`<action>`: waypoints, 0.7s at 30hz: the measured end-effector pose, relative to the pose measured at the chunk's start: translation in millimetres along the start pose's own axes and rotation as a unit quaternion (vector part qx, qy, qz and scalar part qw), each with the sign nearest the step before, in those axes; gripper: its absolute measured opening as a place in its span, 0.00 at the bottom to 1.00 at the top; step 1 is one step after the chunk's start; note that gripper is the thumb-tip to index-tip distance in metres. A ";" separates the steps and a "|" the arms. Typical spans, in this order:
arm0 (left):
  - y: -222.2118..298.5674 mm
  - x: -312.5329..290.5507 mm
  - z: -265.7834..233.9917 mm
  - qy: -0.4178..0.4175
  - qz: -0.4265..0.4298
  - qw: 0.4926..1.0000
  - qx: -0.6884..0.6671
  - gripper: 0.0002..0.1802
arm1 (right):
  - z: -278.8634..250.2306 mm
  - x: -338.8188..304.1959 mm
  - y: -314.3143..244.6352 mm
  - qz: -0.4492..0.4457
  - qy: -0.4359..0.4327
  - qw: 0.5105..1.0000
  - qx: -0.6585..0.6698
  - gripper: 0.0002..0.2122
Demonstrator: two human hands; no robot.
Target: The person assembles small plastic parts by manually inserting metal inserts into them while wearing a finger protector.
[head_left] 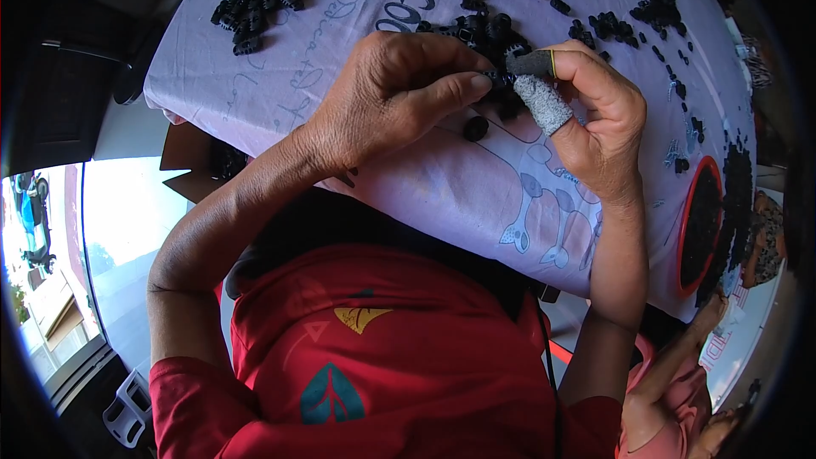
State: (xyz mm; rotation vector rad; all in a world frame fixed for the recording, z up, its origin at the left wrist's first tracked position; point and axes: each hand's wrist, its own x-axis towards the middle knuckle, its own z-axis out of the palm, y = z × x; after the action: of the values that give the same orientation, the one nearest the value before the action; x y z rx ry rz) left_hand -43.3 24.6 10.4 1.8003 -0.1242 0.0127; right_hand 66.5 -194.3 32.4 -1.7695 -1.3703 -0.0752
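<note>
Above the near part of the cloth-covered table, my left hand [378, 106] and my right hand [599, 119] meet at a small black ribbed plastic piece [501, 80]. The left thumb and index finger pinch its left side. On the right, the thumb wears a light grey fabric finger cover [545, 104] and the index finger a dark grey one [531, 64]; both press on the piece. Fingertips hide most of its shape. Right behind lies a heap of similar black pieces [497, 31], and a round black piece [475, 128] rests just below the fingers.
A separate pile of black pieces [263, 2] sits at the far left of the patterned tablecloth [442, 174]. More are scattered across the back and right. At right stands a red-rimmed basin [685, 242] of black bits, near another person's arm [680, 361]. A cardboard box [185, 157] is below the table's left edge.
</note>
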 end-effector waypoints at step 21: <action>1.3 2.1 -1.1 -0.033 -0.004 0.995 -0.096 0.14 | 8.0 3.4 -9.0 -0.055 0.023 0.996 -0.060 0.13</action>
State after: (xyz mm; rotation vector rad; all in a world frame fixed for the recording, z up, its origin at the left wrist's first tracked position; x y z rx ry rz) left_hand -41.2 25.2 12.1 1.6102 -0.1594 -0.0627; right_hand 57.0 -186.4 34.6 -1.7780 -1.4552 -0.2621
